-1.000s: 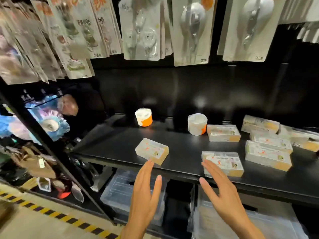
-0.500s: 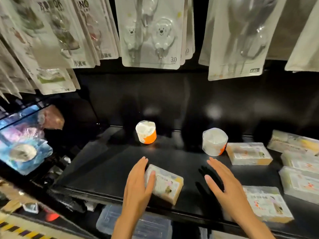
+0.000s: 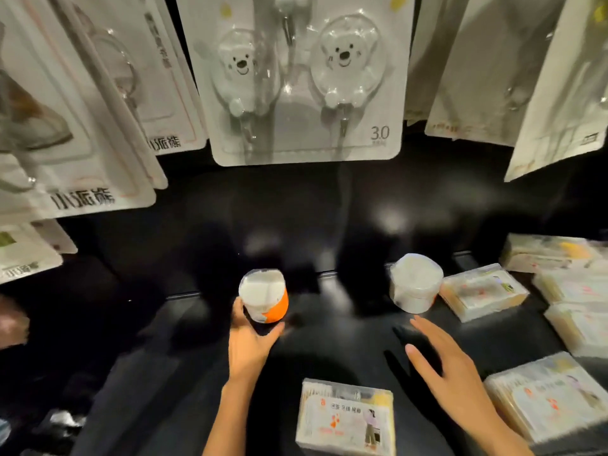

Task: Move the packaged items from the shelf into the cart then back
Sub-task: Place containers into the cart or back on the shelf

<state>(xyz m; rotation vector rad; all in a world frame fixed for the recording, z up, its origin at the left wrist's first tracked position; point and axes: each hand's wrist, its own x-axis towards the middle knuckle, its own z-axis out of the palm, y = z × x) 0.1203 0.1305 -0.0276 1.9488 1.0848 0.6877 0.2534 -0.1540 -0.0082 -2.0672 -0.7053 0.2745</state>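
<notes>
Thumb and fingers of the left hand [image 3: 250, 340] curl around the base of an orange-and-white tub [image 3: 264, 297], gripping it at the back of a black shelf [image 3: 335, 353]. The right hand [image 3: 452, 366] hovers open to its right, fingers straight and slightly spread, tips pointing toward a white tub [image 3: 415, 283] that stands near the back wall; the fingertips stop just short of it. Between the two forearms, at the shelf's front edge, lies a flat clear box [image 3: 347, 417] with a printed label. More flat packs [image 3: 483, 291] lie along the right side of the shelf, one touching the white tub, others stacked or side by side toward the right edge. Above the shelf hang blister cards, the central one a bear hook card [image 3: 306, 77] showing two bear-shaped hooks and marked 3.0. The edges of the view are blurred.
</notes>
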